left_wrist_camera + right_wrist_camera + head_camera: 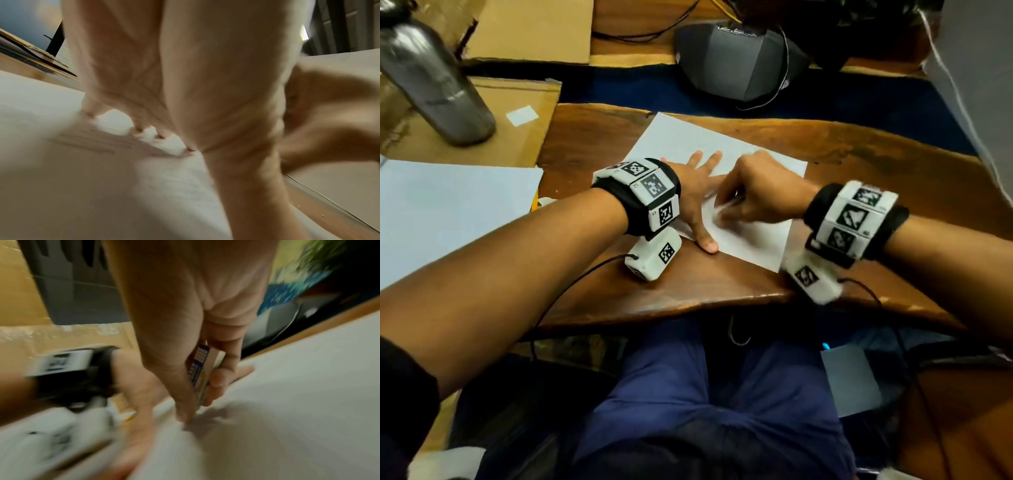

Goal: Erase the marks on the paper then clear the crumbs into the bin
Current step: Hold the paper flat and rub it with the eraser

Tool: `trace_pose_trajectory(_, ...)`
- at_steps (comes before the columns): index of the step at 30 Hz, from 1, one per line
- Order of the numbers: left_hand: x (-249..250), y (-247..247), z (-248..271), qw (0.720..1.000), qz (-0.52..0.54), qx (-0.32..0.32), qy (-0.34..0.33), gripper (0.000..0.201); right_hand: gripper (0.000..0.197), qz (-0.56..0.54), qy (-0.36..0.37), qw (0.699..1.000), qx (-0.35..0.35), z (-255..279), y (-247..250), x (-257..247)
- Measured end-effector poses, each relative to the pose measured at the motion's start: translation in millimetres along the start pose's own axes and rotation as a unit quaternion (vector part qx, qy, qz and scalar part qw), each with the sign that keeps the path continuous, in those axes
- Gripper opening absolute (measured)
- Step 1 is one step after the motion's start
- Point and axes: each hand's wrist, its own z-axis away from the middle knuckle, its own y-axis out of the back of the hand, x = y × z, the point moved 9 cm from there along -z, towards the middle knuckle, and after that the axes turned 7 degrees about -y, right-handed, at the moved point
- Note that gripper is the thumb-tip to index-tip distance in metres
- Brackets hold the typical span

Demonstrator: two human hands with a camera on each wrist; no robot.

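A white sheet of paper (pixel 681 144) lies on the wooden table (pixel 688 284) in front of me. My left hand (pixel 698 185) lies flat on its left part with straight spread fingers, pressing it down; in the left wrist view the fingertips (pixel 162 134) touch the sheet (pixel 102 186). My right hand (pixel 756 192) pinches an eraser (pixel 200 368) with a blue-and-white sleeve between thumb and fingers, its tip down on the paper (pixel 287 402) just right of the left hand (pixel 139 386). The right hand is blurred. I cannot make out marks or crumbs.
A grey metal bottle (pixel 431 78) stands on flat cardboard (pixel 517 113) at the far left. Another white sheet (pixel 448 212) lies at the left. A dark grey device (pixel 736 58) with cables sits beyond the table. The table's near edge (pixel 688 308) is above my lap.
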Motion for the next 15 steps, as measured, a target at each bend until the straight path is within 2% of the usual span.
trace_pose_trajectory(3, -2.3, -0.1, 2.8, 1.000, -0.005, -0.001, 0.007, 0.150, 0.019, -0.007, -0.028, 0.998, 0.048, -8.9, 13.6, 13.4)
trace_pose_trajectory(6, -0.3, 2.2, 6.1, 1.000, 0.011, 0.007, 0.006, 0.148, 0.013, -0.004, 0.032, 0.999, 0.015, 5.2, -7.3, -16.9)
trace_pose_trajectory(7, 0.0, 3.0, 4.9, 1.000, 0.007, 0.006, 0.003, 0.149, 0.014, -0.007, 0.030, 1.000, 0.006, 5.8, -8.8, -16.5)
trace_pose_trajectory(11, -3.1, 0.1, 1.4, 1.000, -0.018, 0.004, 0.003, 0.150, 0.019, 0.021, -0.056, 0.996, 0.063, -9.8, 23.1, 26.7)
trace_pose_trajectory(15, -5.2, -0.7, 1.0, 1.000, -0.018, 0.002, -0.006, 0.147, 0.014, -0.007, -0.097, 0.991, 0.087, 0.0, 33.9, 53.8)
